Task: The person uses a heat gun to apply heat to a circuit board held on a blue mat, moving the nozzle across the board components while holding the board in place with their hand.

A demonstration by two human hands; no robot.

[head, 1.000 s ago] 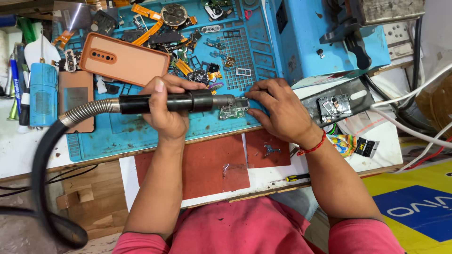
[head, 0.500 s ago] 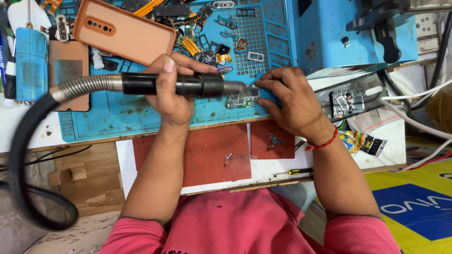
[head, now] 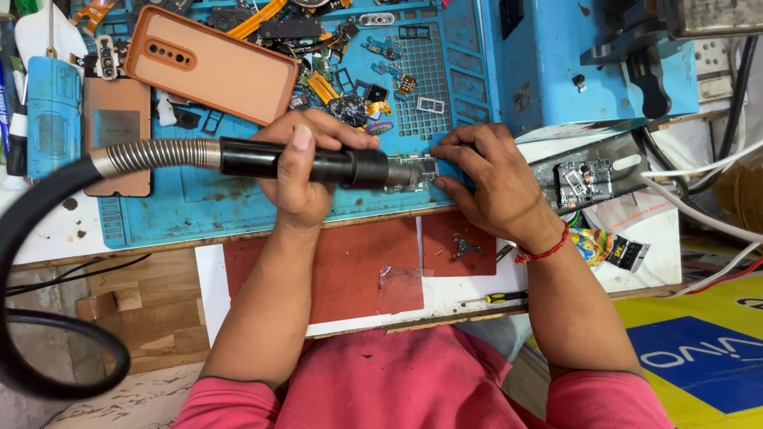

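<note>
Nearest us, below the near edge of the desk [head: 238, 250], we see our red shirt [head: 413, 381] and both forearms reaching forward over the red mat [head: 334, 270], where a small metal bracket [head: 463, 247] lies and a screwdriver [head: 497, 298] rests toward the near right. Our left hand [head: 306, 171] is wrapped tight around the black handpiece [head: 318, 163], thumb on top, fingers curled under. The long axis of the handpiece runs almost level, left to right along the near edge of the blue work mat [head: 207, 199]; its ribbed metal hose [head: 151, 155] trails off to the left and its nozzle [head: 401, 171] points right. Directly at that nozzle sits the small circuit board [head: 421, 168], lying flat on the blue mat, just right of our left hand and between both hands. Our right hand [head: 493, 187] pinches the board's right end, forefinger and thumb closed on its edges, so the right hand is nearer to it, touching it, while the left meets it only through the nozzle. Farther off, toward the far left corner, lie an orange phone case [head: 211, 67] and a brown phone back [head: 118, 131], with loose small parts [head: 350, 95] scattered toward the far edge. At the far right stands a blue machine [head: 572, 63], with a second circuit board [head: 584, 179] in front of it.
</note>
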